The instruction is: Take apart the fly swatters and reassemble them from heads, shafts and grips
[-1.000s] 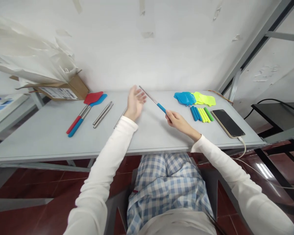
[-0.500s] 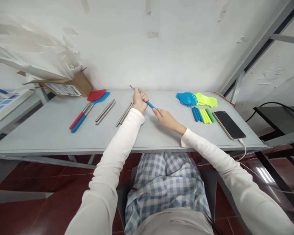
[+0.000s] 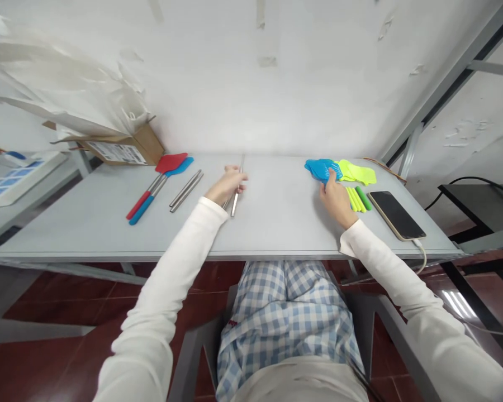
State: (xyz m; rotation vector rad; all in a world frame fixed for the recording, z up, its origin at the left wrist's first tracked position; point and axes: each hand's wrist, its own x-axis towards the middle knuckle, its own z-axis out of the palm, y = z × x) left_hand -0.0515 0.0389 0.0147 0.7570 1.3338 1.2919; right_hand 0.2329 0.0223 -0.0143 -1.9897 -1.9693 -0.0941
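My left hand is closed around an upright-leaning metal tube, whose far end is blurred. Another metal tube partly shows under that hand. My right hand has its thumb and index finger apart at the near edge of the blue silicone spatula heads; whether it grips one is unclear. It covers the place of the blue handles. Yellow heads lie beside the blue ones, with several yellow handles and a green handle in front of them.
Left on the table lie a red spatula, a blue spatula and a few metal tubes. A cardboard box stands behind them. A phone with a charging cable lies at the right.
My hands have moved apart: the left leftward and down with a metal tube, the right across to the blue heads. The blue handle held between them before no longer shows there.
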